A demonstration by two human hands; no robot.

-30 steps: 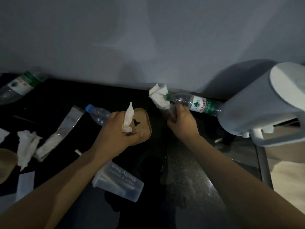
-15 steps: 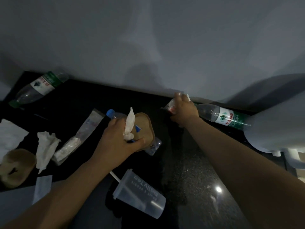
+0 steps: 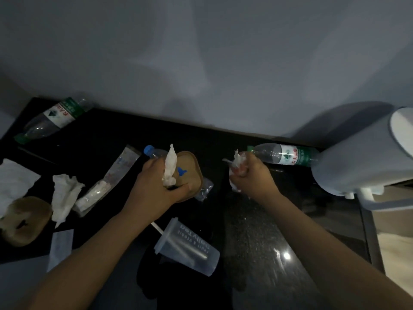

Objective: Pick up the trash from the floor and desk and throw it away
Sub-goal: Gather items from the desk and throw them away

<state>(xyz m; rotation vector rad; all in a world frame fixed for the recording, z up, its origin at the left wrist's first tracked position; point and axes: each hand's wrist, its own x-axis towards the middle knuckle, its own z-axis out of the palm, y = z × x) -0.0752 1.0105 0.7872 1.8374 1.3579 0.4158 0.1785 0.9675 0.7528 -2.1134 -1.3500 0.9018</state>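
cup: plastic cup is lying on its side at 6 o'clock, straw poking toward 10. My left forearm is passing right over it, so I'm risking knocking it off the desk.
left hand: my left hand is at 11 o'clock, fingers clamping a white tissue and a brown lid together. That's two loose bits in one grip, and the tissue is sticking up free and could be slipping out.
blue-cap bottle: blue-cap bottle is lying behind that lid. Can't tell if I'm gripping it or only covering it. If it's only half-caught, it's dropping on the lift.
right hand: my right hand is at 1 o'clock, fingers curling tight round a tissue wad. Scraps are hanging out top and bottom and might be shedding.
green-label bottle: green-label bottle is lying just beyond my right knuckles. A bump is sending it rolling toward the white appliance at 2.
left pile: crumpled tissue, sachet and second lid are waiting at 9, but both hands are full.
far bottle: far bottle is lying at 10 by the wall.
bin: not showing.
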